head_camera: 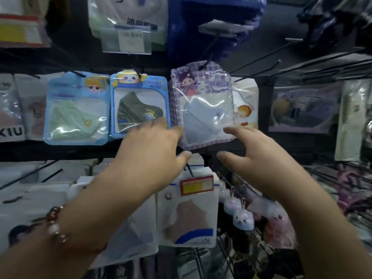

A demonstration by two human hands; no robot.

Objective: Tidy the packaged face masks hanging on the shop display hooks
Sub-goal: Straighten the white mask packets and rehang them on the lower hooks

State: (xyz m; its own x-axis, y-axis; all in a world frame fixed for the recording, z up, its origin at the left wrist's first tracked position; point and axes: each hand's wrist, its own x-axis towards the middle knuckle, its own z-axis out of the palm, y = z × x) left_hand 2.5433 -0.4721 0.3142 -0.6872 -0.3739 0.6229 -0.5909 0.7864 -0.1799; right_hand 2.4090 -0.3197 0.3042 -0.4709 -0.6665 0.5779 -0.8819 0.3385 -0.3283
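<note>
Beads of a bracelet [56, 226] are circling my left wrist, closest to me, as I am reaching both arms up toward the purple checked mask pack [203, 105] hanging tilted on its hook [209, 49]. It is sitting above and between my hands, its long axis leaning off vertical. My left hand [153, 146] is spreading open, fingertips touching the pack's lower left edge and overlapping the blue pack with the dark mask [138, 105]. My right hand [247, 156] is hovering open just below its lower right corner, gripping nothing. The left looks nearer, I judge.
</note>
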